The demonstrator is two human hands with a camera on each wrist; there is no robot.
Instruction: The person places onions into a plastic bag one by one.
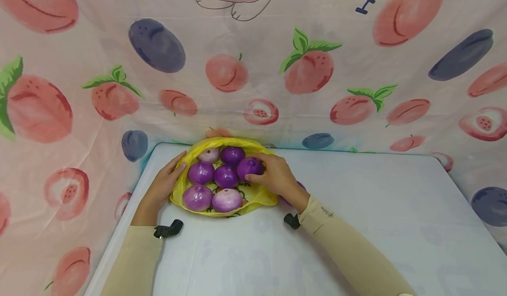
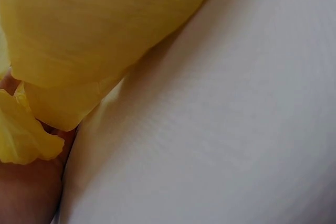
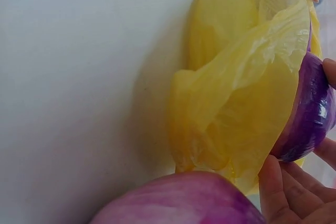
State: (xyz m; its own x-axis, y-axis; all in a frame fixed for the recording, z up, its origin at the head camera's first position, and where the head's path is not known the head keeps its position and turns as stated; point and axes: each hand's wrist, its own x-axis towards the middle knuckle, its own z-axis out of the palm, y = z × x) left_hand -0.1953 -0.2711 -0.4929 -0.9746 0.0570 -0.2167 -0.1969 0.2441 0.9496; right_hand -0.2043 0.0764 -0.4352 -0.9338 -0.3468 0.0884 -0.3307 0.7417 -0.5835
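Observation:
A yellow plastic bag point(image 1: 259, 197) lies open on the white table point(image 1: 356, 208) and holds several purple onions, among them one in the middle point(image 1: 225, 176). My right hand point(image 1: 259, 168) grips a purple onion point(image 1: 249, 166) at the bag's right side; the right wrist view shows that onion point(image 3: 307, 114) against the bag's plastic point(image 3: 236, 103), with my fingers point(image 3: 283, 192) under it. Another onion point(image 3: 184, 200) lies outside the bag, mostly hidden behind my right wrist point(image 1: 301, 185). My left hand point(image 1: 176, 166) holds the bag's left rim, thumb inside; in the left wrist view plastic point(image 2: 94, 30) drapes over it point(image 2: 26, 192).
A fruit-printed cloth point(image 1: 277, 67) hangs close behind and to the left of the table. Black camera mounts sit on my left wrist point(image 1: 168, 229) and right wrist point(image 1: 292, 220). White table surface stretches to the right and toward me.

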